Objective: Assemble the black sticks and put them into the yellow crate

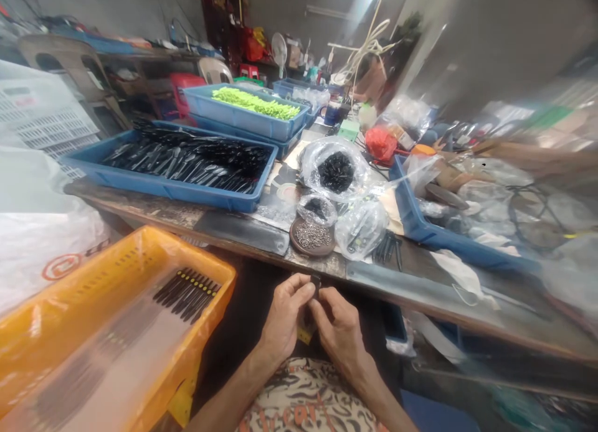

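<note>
Over my lap, just below the table edge, my left hand (284, 310) and my right hand (340, 323) meet with fingertips pinched together. A small dark piece (316, 281) shows between them, its top poking up past the left thumb; its exact kind is too small to tell. Fingers cover the rest of it. Beyond the hands on the table sits a round brown dish (312, 238) of small metal parts. Behind it are a small plastic bag (316, 209) of black bits and a larger bag (334, 169) of black pieces. Another clear bag (362, 230) lies right of the dish.
An orange crate (219, 267) at my left holds rows of dark sticks with yellow dots. Blue trays on the table hold black spoon-like pieces (187, 161) and bright green pieces (255, 103). Another blue tray (420, 223) with plastic bags stands right, near black sticks (387, 250).
</note>
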The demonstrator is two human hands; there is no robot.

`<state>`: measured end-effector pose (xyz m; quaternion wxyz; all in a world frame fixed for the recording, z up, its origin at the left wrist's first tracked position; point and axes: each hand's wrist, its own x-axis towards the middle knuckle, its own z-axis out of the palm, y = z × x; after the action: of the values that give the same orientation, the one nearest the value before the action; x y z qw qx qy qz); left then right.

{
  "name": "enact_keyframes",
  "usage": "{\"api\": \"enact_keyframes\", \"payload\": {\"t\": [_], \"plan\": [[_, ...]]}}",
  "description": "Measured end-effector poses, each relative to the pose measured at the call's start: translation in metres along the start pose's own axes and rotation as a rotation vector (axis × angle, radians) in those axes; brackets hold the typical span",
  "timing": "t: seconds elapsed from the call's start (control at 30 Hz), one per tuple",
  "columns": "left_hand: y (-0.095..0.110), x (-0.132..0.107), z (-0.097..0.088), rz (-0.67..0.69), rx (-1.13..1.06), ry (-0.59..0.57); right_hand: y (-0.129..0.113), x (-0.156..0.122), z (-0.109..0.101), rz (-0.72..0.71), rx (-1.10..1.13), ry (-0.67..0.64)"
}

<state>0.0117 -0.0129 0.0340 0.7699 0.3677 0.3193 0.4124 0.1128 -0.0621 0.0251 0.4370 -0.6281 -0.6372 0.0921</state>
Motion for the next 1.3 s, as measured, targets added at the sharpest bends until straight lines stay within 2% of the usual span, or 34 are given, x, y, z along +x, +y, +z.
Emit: {"api": "enact_keyframes", "payload": {"t": [0.1, 0.2, 0.37, 0.47, 0.57, 0.67, 0.77, 0.83, 0.93, 1.0, 1.07, 1.3], "plan": [[-0.004, -0.001, -0.003, 0.063, 0.138, 0.013, 0.0, 0.0, 0.002, 0.005, -0.009, -0.035], [-0.006, -0.001, -0.005, 0.095, 0.243, 0.039, -0.001, 0.001, 0.001, 0.085, 0.049, -0.096], [-0.003, 0.0, -0.008, 0.076, 0.326, 0.109, 0.001, 0.012, -0.014, 0.24, 0.187, -0.303], [0.001, 0.0, -0.009, 0.067, 0.376, 0.109, 0.01, 0.027, -0.026, 0.333, 0.225, -0.261], [-0.002, 0.0, -0.01, 0.031, 0.411, 0.058, 0.021, 0.052, -0.034, 0.333, 0.182, -0.159], [-0.009, 0.0, -0.011, -0.033, 0.383, 0.004, 0.032, 0.085, -0.037, 0.225, 0.047, -0.079], [-0.015, 0.001, -0.012, -0.074, 0.378, -0.034, 0.038, 0.122, -0.033, 0.107, -0.197, -0.04], [-0.018, 0.001, -0.013, -0.088, 0.396, -0.044, 0.039, 0.145, -0.026, 0.045, -0.412, -0.082], [-0.018, 0.0, -0.013, -0.086, 0.41, -0.056, 0.038, 0.171, -0.014, 0.021, -0.754, -0.271], [-0.018, -0.001, -0.013, -0.084, 0.408, -0.062, 0.039, 0.182, -0.006, 0.003, -0.916, -0.382], [-0.016, -0.002, -0.013, -0.084, 0.402, -0.065, 0.04, 0.187, -0.001, -0.012, -0.968, -0.427], [-0.01, -0.002, -0.016, -0.066, 0.372, -0.048, 0.046, 0.188, 0.003, -0.011, -0.998, -0.413]]}}
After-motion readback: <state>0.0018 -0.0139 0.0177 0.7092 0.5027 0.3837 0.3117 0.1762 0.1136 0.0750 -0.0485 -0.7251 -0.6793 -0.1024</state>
